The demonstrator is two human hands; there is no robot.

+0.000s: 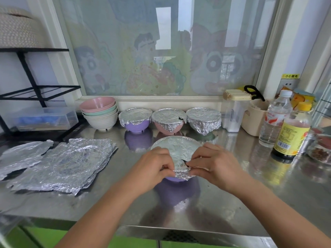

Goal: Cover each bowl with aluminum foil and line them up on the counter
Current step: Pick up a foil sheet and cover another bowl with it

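Left hand (154, 165) and right hand (213, 161) each pinch the foil (176, 149) at the near rim of the purple bowl (174, 179) on the counter (232, 203); it seems torn there. Behind that bowl, three covered bowls (168, 117) in a row; behind-left, a bare stack (100, 113); left, spare sheets (66, 163).
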